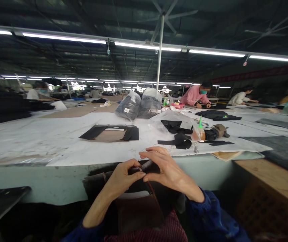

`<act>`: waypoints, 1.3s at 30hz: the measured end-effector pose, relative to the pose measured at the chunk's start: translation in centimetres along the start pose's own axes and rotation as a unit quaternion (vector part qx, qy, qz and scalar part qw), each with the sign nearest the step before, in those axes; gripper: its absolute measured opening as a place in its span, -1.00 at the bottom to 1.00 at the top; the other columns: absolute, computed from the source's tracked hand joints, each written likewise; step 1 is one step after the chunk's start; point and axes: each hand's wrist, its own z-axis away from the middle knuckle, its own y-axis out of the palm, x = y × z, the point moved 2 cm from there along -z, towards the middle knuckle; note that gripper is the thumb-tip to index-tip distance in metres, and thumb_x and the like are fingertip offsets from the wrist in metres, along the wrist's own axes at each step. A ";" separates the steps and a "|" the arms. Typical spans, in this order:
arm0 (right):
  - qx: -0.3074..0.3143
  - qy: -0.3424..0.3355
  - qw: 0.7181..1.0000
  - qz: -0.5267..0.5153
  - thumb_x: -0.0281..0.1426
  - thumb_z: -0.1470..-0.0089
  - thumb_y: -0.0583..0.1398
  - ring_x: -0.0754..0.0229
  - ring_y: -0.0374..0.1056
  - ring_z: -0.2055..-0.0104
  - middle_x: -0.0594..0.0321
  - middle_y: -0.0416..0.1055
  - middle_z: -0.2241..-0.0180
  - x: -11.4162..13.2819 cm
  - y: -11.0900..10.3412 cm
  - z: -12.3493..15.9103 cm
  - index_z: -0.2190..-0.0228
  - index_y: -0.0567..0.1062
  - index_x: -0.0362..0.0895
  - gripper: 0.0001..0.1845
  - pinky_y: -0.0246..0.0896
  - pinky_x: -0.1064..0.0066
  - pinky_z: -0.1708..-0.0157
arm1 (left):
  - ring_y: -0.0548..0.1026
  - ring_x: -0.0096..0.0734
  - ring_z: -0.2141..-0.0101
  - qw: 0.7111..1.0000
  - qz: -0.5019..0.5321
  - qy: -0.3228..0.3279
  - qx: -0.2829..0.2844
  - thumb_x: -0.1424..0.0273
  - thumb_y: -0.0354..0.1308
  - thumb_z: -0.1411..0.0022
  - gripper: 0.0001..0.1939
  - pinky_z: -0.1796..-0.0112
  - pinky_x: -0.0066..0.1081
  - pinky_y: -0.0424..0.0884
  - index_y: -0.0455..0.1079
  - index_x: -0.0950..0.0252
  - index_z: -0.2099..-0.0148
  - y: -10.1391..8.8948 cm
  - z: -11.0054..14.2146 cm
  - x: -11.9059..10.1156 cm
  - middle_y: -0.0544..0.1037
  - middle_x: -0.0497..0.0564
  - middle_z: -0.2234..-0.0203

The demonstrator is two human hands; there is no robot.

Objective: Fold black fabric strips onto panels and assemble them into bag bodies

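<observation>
My left hand (121,178) and my right hand (165,169) meet in front of the table edge, both pinching a small dark piece (141,167), seemingly fabric or leather, held between the fingertips. Below my hands a brown leather-like piece (136,211) rests on my lap. On the white table top (45,137) just beyond lie a black and tan cut panel (112,133) and black fabric scraps (181,141).
Two grey plastic bags (140,104) stand mid-table, with a clear bag of dark pieces (176,125) and a green-capped bottle (200,129) to the right. People work at far tables, one in pink (195,95). A wooden bench (272,178) is at right.
</observation>
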 end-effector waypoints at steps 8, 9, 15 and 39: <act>0.047 0.048 0.995 -0.077 -0.32 0.12 0.44 0.05 0.29 0.04 0.22 0.48 0.18 -0.1 0.0 -0.9 -0.04 0.44 0.01 -0.35 0.22 0.23 0.03 | 0.17 -0.51 0.51 0.998 0.049 0.027 0.034 0.23 0.23 -0.04 -0.75 0.47 -0.49 0.07 0.34 0.30 0.38 -0.3 0.4 -0.4 0.27 -0.15 0.57; 0.050 0.049 0.994 -0.078 -0.34 0.10 0.44 0.06 0.28 0.04 0.22 0.48 0.18 0.0 0.0 -0.9 -0.03 0.45 0.00 -0.38 0.21 0.22 0.03 | 0.18 -0.51 0.51 0.997 0.054 0.029 0.038 0.23 0.24 -0.03 -0.75 0.46 -0.49 0.07 0.34 0.31 0.38 -0.4 0.5 -0.5 0.27 -0.15 0.57; 0.060 0.063 0.991 -0.100 -0.43 0.04 0.40 0.06 0.28 0.03 0.20 0.46 0.18 -0.2 0.1 -0.8 0.03 0.48 -0.03 -0.50 0.19 0.21 0.01 | 0.25 -0.48 0.44 0.997 0.043 0.060 0.040 0.26 0.19 -0.14 -0.80 0.41 -0.48 0.14 0.36 0.32 0.35 -0.6 1.0 -0.7 0.34 -0.11 0.50; 0.057 0.078 0.988 -0.124 -0.49 -0.09 0.25 0.08 0.30 0.02 0.21 0.43 0.17 -0.4 0.0 -0.2 0.11 0.50 -0.04 -0.70 0.18 0.21 -0.01 | 0.39 -0.39 0.40 0.978 -0.123 0.154 -0.068 0.48 0.03 -0.17 -0.91 0.34 -0.43 0.27 0.35 0.30 0.36 0.8 2.1 -2.1 0.45 -0.04 0.46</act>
